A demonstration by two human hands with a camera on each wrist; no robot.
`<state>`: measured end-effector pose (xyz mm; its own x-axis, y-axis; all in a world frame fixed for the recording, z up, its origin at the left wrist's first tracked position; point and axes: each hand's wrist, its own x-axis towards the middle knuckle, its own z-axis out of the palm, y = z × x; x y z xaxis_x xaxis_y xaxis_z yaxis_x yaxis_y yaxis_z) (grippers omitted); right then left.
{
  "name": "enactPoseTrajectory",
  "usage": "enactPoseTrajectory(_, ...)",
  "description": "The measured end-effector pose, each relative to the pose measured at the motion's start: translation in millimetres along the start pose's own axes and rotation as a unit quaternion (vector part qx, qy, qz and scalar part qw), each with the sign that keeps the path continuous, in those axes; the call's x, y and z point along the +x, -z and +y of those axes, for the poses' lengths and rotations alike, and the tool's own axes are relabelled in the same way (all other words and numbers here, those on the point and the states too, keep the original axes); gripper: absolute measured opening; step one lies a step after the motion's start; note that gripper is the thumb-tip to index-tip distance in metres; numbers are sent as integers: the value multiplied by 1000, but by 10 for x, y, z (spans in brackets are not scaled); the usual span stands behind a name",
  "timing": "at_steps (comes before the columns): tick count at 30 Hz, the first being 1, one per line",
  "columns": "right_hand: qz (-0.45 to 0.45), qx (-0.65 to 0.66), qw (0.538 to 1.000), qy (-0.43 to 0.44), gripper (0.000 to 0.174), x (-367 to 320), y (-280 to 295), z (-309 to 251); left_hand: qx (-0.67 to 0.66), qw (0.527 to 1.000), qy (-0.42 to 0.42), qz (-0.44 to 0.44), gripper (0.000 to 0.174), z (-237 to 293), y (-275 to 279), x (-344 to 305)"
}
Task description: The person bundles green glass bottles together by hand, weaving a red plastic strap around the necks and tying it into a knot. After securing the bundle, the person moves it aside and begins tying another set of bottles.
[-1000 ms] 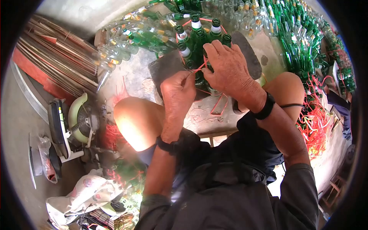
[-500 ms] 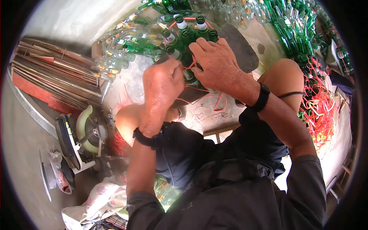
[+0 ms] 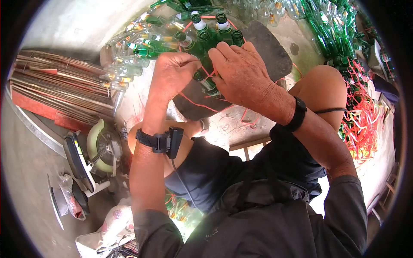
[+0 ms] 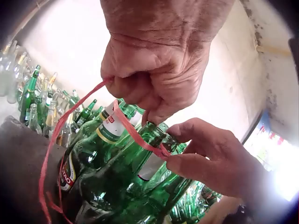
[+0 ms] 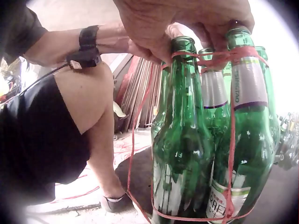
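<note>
**Held taut: a thin red plastic strap (image 4: 126, 128)**

The strap runs between both hands. The left hand (image 4: 154, 70) grips it in a curled fist, and the right hand (image 4: 210, 158) pinches it atop the cluster of green glass bottles (image 5: 187, 140). The cluster stands near the far edge of a dark flat slab (image 3: 266, 47). Loose clear bottles (image 3: 124, 69) lie to its left. Only the right wrist view shows the strap's low loop around the bottle bases.

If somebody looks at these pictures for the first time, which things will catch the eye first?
First, the bundle of upright green bottles on a dark mat, top centre, tied with red string. The left hand pinches the string, and the right hand pinches it at a bottle neck. Then the heap of green bottles at upper right and the tangle of loose red strings below it.
</note>
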<state>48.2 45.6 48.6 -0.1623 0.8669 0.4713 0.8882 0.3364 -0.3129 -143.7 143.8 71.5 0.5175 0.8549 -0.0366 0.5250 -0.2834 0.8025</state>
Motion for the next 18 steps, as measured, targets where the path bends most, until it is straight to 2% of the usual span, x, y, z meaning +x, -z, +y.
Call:
enactPoseTrajectory(2, 7, -2, 1000, 3, 20, -5, -1, -1, -1, 1000, 11, -2, 11, -14, 30, -1)
enactPoseTrajectory(4, 7, 3, 1000, 3, 20, -4, -2, 4, -17, 997, 68, -18, 13, -25, 53, -2)
enactPoseTrajectory(6, 9, 8, 1000, 2, 20, -8, -2, 16, -22, 997, 73, -3, 13, -95, 1, -54)
enactPoseTrajectory(8, 6, 18, 1000, 9, 36, -17, -10, 35, -27, 997, 77, 13, 14, -165, -34, -81)
enactPoseTrajectory(11, 15, 7, 1000, 8, 38, -30, -33, 46, -46, 995, 90, 16, 14, -196, -66, -132)
enactPoseTrajectory(14, 31, 16, 999, 22, 40, -43, -46, 71, -92, 982, 133, 97, 15, -123, -170, -223)
enactPoseTrajectory(18, 33, 13, 999, 39, 40, -31, -24, 85, -146, 969, 131, 147, 17, -160, -247, -349)
